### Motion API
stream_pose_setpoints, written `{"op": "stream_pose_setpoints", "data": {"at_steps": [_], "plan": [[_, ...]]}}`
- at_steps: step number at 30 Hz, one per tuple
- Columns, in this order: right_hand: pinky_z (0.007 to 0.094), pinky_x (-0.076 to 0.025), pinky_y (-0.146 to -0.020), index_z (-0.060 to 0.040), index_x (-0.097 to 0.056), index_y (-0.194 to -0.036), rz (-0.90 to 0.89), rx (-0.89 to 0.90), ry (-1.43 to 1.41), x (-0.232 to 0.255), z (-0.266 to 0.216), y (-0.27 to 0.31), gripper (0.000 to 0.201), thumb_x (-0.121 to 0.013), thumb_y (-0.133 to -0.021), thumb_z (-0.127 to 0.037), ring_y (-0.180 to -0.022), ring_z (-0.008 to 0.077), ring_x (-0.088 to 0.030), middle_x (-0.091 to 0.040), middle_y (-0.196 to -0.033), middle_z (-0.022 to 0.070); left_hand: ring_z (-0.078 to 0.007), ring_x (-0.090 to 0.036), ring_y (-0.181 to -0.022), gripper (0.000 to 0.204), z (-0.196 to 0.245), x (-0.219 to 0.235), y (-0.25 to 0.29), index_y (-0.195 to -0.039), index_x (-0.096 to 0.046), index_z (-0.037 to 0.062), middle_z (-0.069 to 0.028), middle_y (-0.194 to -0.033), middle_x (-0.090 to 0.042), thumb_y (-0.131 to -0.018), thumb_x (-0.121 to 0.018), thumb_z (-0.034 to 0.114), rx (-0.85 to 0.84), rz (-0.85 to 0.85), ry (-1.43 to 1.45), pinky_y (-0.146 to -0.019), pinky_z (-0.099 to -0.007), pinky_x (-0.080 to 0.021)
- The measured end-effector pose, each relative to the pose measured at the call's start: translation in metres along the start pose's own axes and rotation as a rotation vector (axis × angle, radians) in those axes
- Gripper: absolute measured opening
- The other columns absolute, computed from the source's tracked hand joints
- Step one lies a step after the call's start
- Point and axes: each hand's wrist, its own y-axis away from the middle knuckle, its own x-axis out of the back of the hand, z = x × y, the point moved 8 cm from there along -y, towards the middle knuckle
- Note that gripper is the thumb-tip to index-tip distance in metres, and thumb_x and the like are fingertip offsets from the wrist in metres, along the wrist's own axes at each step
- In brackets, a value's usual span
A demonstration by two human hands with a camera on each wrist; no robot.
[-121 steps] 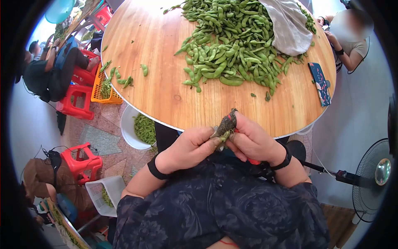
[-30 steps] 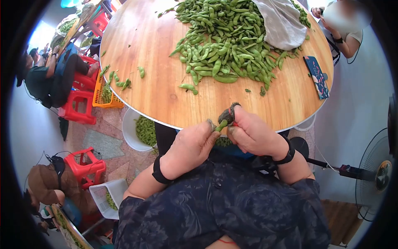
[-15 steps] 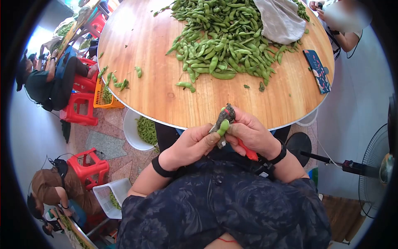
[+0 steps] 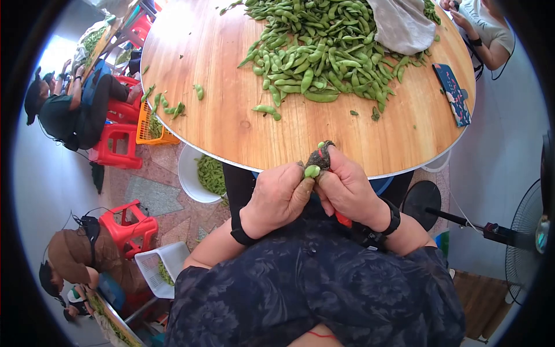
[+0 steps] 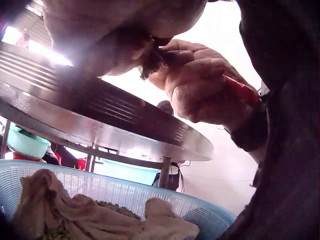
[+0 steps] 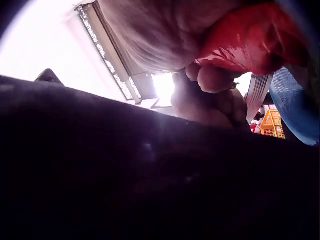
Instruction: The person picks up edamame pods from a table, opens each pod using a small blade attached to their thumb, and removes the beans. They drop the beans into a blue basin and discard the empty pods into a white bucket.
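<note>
In the head view, my left hand (image 4: 278, 194) pinches a green soybean pod (image 4: 312, 171) at the table's near edge. My right hand (image 4: 348, 188) meets it there, thumb close against the pod. A dark, crusted wrap with a red band (image 4: 321, 153) covers the right forefinger, and a small green bit (image 4: 321, 145) shows at its tip. Below the right palm pokes out a red thing (image 4: 343, 219); the right wrist view shows it as a shiny, plastic-like red bundle (image 6: 255, 40) with fingers curled round it. Its far end is hidden.
A heap of soybean pods (image 4: 324, 63) lies on the round wooden table (image 4: 214, 133), partly under a pale cloth (image 4: 402, 26). A patterned phone (image 4: 452, 95) is at right. Beside the table stand a white bucket (image 4: 188, 176) and a fan (image 4: 529, 231). A blue basket (image 5: 200, 210) sits below.
Both hands stay together near the table edge. The pod in the left fingers has turned and moved in against the right thumb. A pair of pods came to lie in front of the heap earlier.
</note>
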Motion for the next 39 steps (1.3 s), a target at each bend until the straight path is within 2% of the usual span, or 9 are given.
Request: {"op": "stream_pose_setpoints", "data": {"at_steps": [6, 8, 11, 13, 16, 21, 32, 34, 39], "plan": [[0.0209, -0.038, -0.039, -0.0050, -0.048, -0.093, -0.049, -0.103, -0.113, -0.001, 0.006, 0.004, 0.007, -0.043, -0.094, -0.009, -0.043, 0.0047, -0.047, -0.050, -0.062, -0.0015, -0.0171, -0.046, -0.054, 0.034, -0.011, -0.002, 0.005, -0.083, -0.052, 0.0004, -0.0032, -0.064, -0.048, -0.101, -0.041, 0.026, 0.267, -0.002, 0.585, -0.051, -0.0326, -0.037], [0.0209, -0.038, -0.039, -0.0045, -0.048, -0.094, -0.098, -0.176, -0.177, 0.000, 0.008, 0.007, 0.007, -0.043, -0.094, -0.009, -0.043, 0.0043, -0.047, -0.050, -0.063, -0.0014, -0.0109, -0.047, -0.057, 0.043, -0.025, -0.022, 0.026, -0.082, -0.052, 0.0005, 0.0021, -0.066, -0.048, -0.103, -0.033, 0.032, 0.591, -0.336, 0.857, -0.052, -0.0298, -0.039], [0.0269, -0.040, -0.041, -0.0017, -0.048, -0.097, -0.087, -0.126, 0.142, 0.010, 0.012, 0.011, 0.012, -0.051, -0.090, -0.011, -0.043, 0.0133, -0.052, -0.053, -0.062, 0.0043, -0.0198, -0.052, -0.056, 0.033, -0.015, -0.013, 0.019, -0.081, -0.053, 0.0012, -0.0057, -0.063, -0.049, -0.100, -0.043, 0.025, 0.403, -0.270, 0.545, -0.053, -0.0324, -0.041], [0.0346, -0.043, -0.044, 0.0008, -0.047, -0.097, 0.155, 0.375, 0.705, 0.018, -0.021, 0.016, 0.024, -0.060, -0.084, -0.014, -0.047, 0.0274, -0.056, -0.054, -0.062, 0.0120, -0.0254, -0.054, -0.054, 0.028, -0.014, -0.011, 0.020, -0.081, -0.054, 0.0020, -0.0099, -0.062, -0.051, -0.099, -0.047, 0.023, 0.315, -0.250, 0.312, -0.053, -0.0349, -0.042], [0.0401, -0.046, -0.049, 0.0016, -0.046, -0.093, 0.068, 0.234, 0.740, 0.005, -0.028, 0.022, 0.032, -0.067, -0.079, -0.017, -0.057, 0.0373, -0.058, -0.053, -0.063, 0.0173, -0.0316, -0.055, -0.057, 0.023, -0.005, -0.007, 0.018, -0.080, -0.053, 0.0023, -0.0139, -0.064, -0.050, -0.096, -0.051, 0.018, 0.145, -0.192, 0.086, -0.053, -0.0377, -0.041], [0.0420, -0.047, -0.051, 0.0000, -0.046, -0.088, -0.008, 0.323, 0.855, -0.004, -0.016, 0.021, 0.025, -0.066, -0.079, -0.013, -0.061, 0.0380, -0.060, -0.056, -0.066, 0.0185, -0.0358, -0.053, -0.059, 0.023, -0.014, -0.013, 0.023, -0.077, -0.052, 0.0010, -0.0167, -0.066, -0.051, -0.094, -0.054, 0.015, 0.352, -0.290, 0.340, -0.053, -0.0390, -0.041], [0.0428, -0.048, -0.053, -0.0033, -0.048, -0.086, 0.001, 0.275, 1.226, 0.003, -0.042, 0.022, 0.012, -0.058, -0.083, -0.009, -0.062, 0.0373, -0.059, -0.056, -0.071, 0.0195, -0.0359, -0.052, -0.056, 0.027, -0.016, 0.021, 0.038, -0.070, -0.050, 0.0018, -0.0170, -0.062, -0.049, -0.090, -0.060, 0.017, 0.222, -0.173, 0.094, -0.050, -0.0398, -0.040], [0.0425, -0.048, -0.056, -0.0018, -0.054, -0.094, 0.184, 0.329, 1.242, 0.016, -0.056, 0.008, 0.014, -0.060, -0.083, -0.009, -0.068, 0.0378, -0.060, -0.059, -0.075, 0.0194, -0.0349, -0.051, -0.054, 0.027, -0.030, 0.043, 0.055, -0.070, -0.050, 0.0019, -0.0169, -0.060, -0.048, -0.089, -0.061, 0.016, 0.304, -0.084, 0.060, -0.049, -0.0394, -0.039], [0.0440, -0.048, -0.056, -0.0037, -0.052, -0.089, 0.082, 0.358, 1.506, 0.004, -0.047, -0.028, 0.011, -0.058, -0.081, -0.009, -0.065, 0.0382, -0.058, -0.056, -0.082, 0.0182, -0.0315, -0.051, -0.055, 0.025, -0.072, 0.109, 0.112, -0.075, -0.050, 0.0000, -0.0182, -0.064, -0.050, -0.090, -0.062, 0.016, 0.531, 0.198, -0.176, -0.051, -0.0368, -0.040]]}}
